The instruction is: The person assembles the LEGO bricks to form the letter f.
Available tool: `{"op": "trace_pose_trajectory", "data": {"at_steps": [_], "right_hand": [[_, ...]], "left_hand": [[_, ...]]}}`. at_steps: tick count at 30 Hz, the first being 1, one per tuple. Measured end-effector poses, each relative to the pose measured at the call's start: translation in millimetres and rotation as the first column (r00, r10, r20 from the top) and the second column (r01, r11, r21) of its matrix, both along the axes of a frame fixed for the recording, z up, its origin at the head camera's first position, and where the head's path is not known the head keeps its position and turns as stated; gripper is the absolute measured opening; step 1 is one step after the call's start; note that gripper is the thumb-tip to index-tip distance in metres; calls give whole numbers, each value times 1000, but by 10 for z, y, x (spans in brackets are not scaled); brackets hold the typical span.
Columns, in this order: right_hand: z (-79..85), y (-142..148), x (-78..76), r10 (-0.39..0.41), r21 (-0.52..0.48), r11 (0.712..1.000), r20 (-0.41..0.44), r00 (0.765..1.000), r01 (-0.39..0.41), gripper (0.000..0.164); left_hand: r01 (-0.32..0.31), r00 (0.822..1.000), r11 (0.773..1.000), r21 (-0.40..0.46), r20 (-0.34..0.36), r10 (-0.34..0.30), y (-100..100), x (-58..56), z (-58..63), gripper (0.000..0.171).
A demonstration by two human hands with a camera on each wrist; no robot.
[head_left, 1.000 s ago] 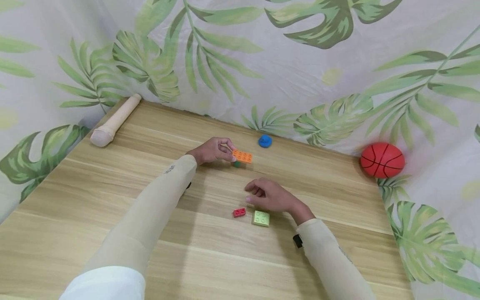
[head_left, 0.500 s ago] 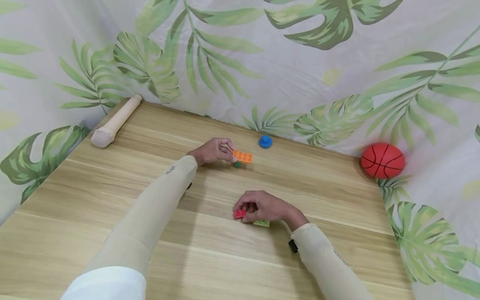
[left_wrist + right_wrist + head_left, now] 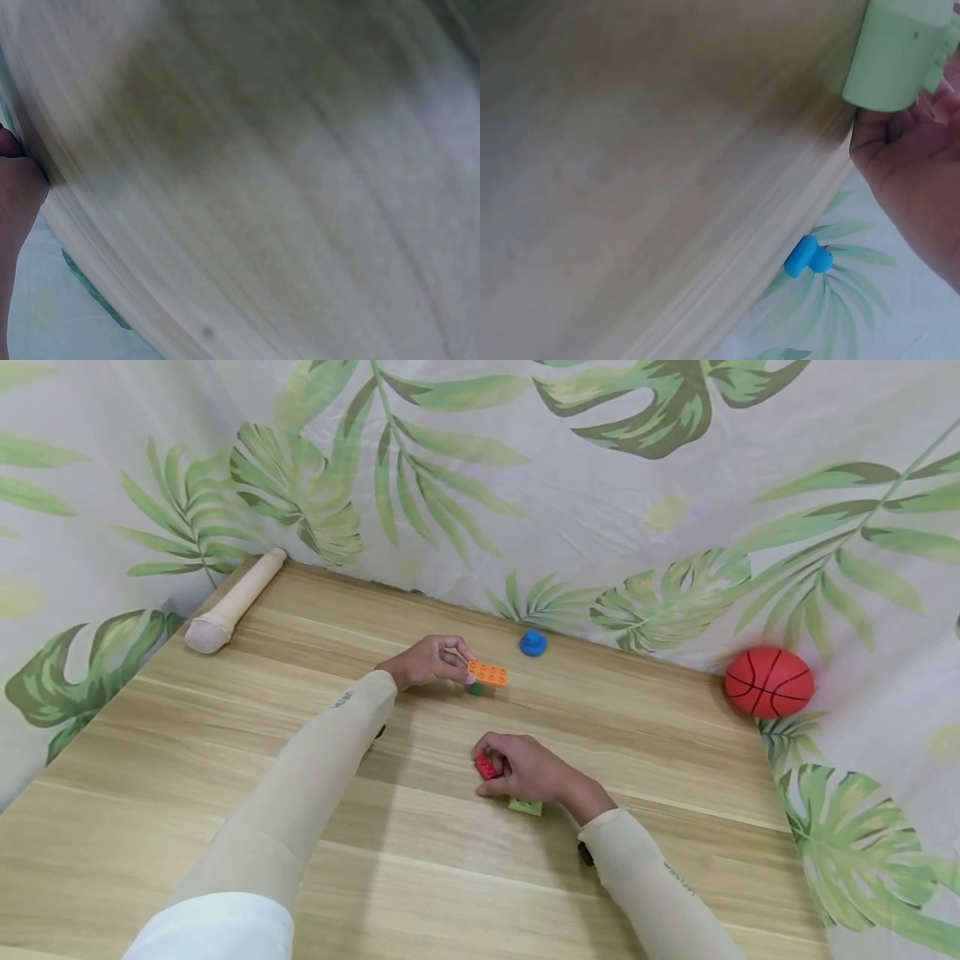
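two at once: pinches orange brick [image 3: 489,673] in left hand [image 3: 429,662]; toward six o'clock, grips red brick [image 3: 484,767] in right hand [image 3: 527,768], with pale-green brick [image 3: 527,808] near five o'clock.

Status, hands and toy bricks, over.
Left hand holds orange brick, green piece beneath. Right hand grips red brick. Pale green brick partly hidden by that hand.
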State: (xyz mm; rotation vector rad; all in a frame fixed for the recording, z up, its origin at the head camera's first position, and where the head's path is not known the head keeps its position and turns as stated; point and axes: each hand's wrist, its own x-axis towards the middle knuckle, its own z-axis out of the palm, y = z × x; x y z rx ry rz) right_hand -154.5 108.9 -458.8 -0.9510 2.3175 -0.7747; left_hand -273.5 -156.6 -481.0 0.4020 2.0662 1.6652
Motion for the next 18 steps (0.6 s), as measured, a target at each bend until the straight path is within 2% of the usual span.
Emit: {"op": "trace_pose_trajectory", "data": {"at_steps": [5, 13, 18], "right_hand": [[-6, 44, -12, -10, -11, 1000, 34, 999, 10, 34], [17, 54, -6, 10, -20, 1000, 17, 1000, -10, 32], [13, 70, 7, 21, 0, 1000, -31, 999, -21, 35]], "left_hand": [[-1, 1000, 1000, 3, 1, 1, 6, 4, 3, 25], [4, 1000, 1000, 4, 0, -4, 6, -2, -12, 26], [-1, 1000, 1000, -1, 1, 1, -1, -17, -21, 25]]}}
